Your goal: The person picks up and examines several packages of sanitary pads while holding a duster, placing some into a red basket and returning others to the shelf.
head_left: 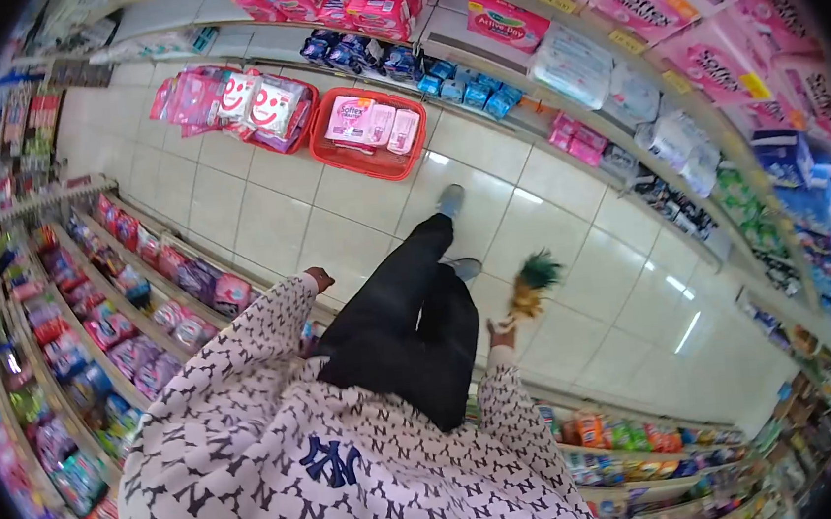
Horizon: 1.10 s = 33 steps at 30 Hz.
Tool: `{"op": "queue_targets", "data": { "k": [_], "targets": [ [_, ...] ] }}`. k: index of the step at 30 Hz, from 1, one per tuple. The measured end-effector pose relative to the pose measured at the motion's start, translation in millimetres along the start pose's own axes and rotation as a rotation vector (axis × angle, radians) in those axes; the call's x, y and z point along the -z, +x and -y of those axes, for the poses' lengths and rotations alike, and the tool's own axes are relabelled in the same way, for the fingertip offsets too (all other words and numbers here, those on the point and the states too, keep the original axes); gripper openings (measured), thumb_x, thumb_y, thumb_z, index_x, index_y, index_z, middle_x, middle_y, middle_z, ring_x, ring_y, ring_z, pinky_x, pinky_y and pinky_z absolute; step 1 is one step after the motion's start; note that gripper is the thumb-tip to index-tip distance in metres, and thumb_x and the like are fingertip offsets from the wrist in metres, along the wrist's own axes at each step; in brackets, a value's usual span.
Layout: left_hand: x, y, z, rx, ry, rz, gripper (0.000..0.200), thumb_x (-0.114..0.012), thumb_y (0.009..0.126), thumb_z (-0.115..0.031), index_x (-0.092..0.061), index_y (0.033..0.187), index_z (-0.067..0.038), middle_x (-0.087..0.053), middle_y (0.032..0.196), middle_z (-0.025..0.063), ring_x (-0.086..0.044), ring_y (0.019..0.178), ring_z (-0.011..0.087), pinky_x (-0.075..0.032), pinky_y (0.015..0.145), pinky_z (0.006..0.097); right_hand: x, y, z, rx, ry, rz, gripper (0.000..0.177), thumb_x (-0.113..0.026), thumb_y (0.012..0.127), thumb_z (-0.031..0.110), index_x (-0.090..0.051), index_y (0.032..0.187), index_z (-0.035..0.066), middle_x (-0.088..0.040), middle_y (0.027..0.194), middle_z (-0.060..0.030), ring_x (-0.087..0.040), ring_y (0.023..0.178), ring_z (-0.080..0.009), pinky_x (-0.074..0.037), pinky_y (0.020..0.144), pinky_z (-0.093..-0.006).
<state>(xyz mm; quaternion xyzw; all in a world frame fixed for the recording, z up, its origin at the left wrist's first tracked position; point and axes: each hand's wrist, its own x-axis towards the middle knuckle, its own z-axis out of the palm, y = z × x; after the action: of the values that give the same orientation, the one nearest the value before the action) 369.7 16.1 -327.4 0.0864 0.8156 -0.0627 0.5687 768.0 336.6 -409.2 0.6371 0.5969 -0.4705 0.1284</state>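
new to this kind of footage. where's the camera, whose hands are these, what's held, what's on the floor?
There is no machine here. The one picture comes from a camera worn on a person's head, looking forward and down through a very wide lens, which is why everything bends. You see the wearer's own body: a white patterned top, dark trousers, and feet on a tiled floor in a shop aisle. The right hand grips a small yellow thing with a green tuft; it is too blurred to identify. The left hand hangs at the side; whether it holds anything is unclear. Ahead, a red basket of pink packs sits on the floor. Stocked shelves line both sides.
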Motion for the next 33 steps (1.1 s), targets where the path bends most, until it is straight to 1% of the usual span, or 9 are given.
{"op": "queue_targets", "data": {
  "k": [1,2,5,11,13,14,20,28,33],
  "targets": [
    [11.1,18.3,4.4,0.100,-0.032,0.009,0.048,-0.065,0.077,-0.042,-0.064,0.113,-0.009,-0.063,0.114,0.0191,-0.058,0.108,0.0356,-0.046,0.095,0.0430,-32.9,-17.1,-7.5,-0.089,-0.078,0.089,0.098,-0.082,0.067,0.045,-0.034,0.140,0.002,-0.053,0.130,-0.0139,-0.052,0.119,-0.0261,-0.040,0.099,-0.0361],
    [18.9,43.7,11.8,0.091,-0.023,-0.071,0.052,-0.065,0.077,-0.043,-0.062,0.115,-0.008,-0.063,0.114,0.0195,-0.058,0.109,0.0359,-0.046,0.096,0.0427,-57.1,-43.0,-4.3,-0.080,-0.125,0.251,0.097,-0.074,0.066,0.063,-0.045,0.131,-0.003,-0.044,0.137,-0.0233,-0.047,0.123,-0.0340,-0.034,0.106,-0.0396],
    [46.2,125.8,1.6,0.027,-0.020,-0.227,0.061,-0.066,0.076,-0.047,-0.058,0.122,-0.007,-0.061,0.117,0.0205,-0.056,0.112,0.0362,-0.044,0.099,0.0417,-135.0,-59.9,-27.3,-0.243,0.351,0.199,0.107,-0.088,0.051,0.053,-0.045,0.130,-0.003,-0.057,0.119,-0.0220,-0.053,0.115,-0.0307,-0.043,0.096,-0.0388],
    [132.0,351.5,-67.8,-0.320,0.484,-0.321,0.076,-0.065,0.079,-0.047,-0.038,0.136,-0.005,-0.043,0.137,0.0181,-0.042,0.127,0.0353,-0.039,0.104,0.0428,-221.5,-93.8,93.2,-0.478,-0.171,0.159,0.093,-0.089,0.051,0.049,-0.048,0.122,0.006,-0.049,0.114,-0.0172,-0.055,0.105,-0.0357,-0.047,0.087,-0.0466],
    [166.4,413.1,-94.4,-0.613,0.632,-0.634,0.073,-0.066,0.077,-0.046,-0.043,0.132,-0.005,-0.046,0.134,0.0199,-0.044,0.124,0.0405,-0.039,0.104,0.0460,-260.2,-94.7,86.8,-0.510,-0.250,0.060,0.083,-0.086,0.055,0.050,-0.049,0.112,0.004,-0.049,0.110,-0.0190,-0.054,0.100,-0.0384,-0.045,0.083,-0.0492],
    [185.6,436.0,-109.4,-0.365,0.609,-0.362,0.070,-0.065,0.077,-0.048,-0.045,0.130,-0.006,-0.051,0.129,0.0191,-0.053,0.116,0.0383,-0.044,0.095,0.0500,-276.2,-102.6,57.0,-0.383,-0.181,-0.023,0.076,-0.085,0.058,0.051,-0.051,0.106,0.002,-0.049,0.110,-0.0189,-0.053,0.098,-0.0392,-0.044,0.082,-0.0489],
    [181.6,497.7,-141.6,-0.409,1.077,-0.537,0.025,-0.058,0.085,-0.031,-0.065,0.100,-0.013,-0.068,0.101,0.0100,-0.065,0.095,0.0280,-0.050,0.079,0.0436,-305.3,-120.3,72.3,-0.486,-0.159,-0.055,0.074,-0.082,0.061,0.055,-0.051,0.099,0.001,-0.050,0.104,-0.0202,-0.052,0.102,-0.0404,-0.045,0.082,-0.0484],
    [233.6,441.2,-119.6,-0.669,0.763,-0.345,0.030,-0.055,0.085,-0.030,-0.063,0.104,-0.007,-0.065,0.100,0.0177,-0.061,0.097,0.0369,-0.048,0.085,0.0470,-287.5,-119.9,93.5,-0.488,-0.136,-0.012,0.068,-0.082,0.062,0.053,-0.049,0.092,0.002,-0.050,0.103,-0.0217,-0.054,0.096,-0.0428,-0.044,0.079,-0.0507],
    [295.8,263.8,-134.7,-0.653,0.794,-0.122,0.032,-0.060,0.082,-0.036,-0.065,0.093,-0.006,-0.065,0.085,0.0153,-0.062,0.083,0.0336,-0.048,0.072,0.0451,-258.6,-110.8,84.2,0.018,0.105,-0.247,0.055,-0.082,0.069,0.043,-0.051,0.086,0.001,-0.043,0.074,-0.0089,-0.045,0.068,-0.0285,-0.038,0.062,-0.0414]
  ]
}}
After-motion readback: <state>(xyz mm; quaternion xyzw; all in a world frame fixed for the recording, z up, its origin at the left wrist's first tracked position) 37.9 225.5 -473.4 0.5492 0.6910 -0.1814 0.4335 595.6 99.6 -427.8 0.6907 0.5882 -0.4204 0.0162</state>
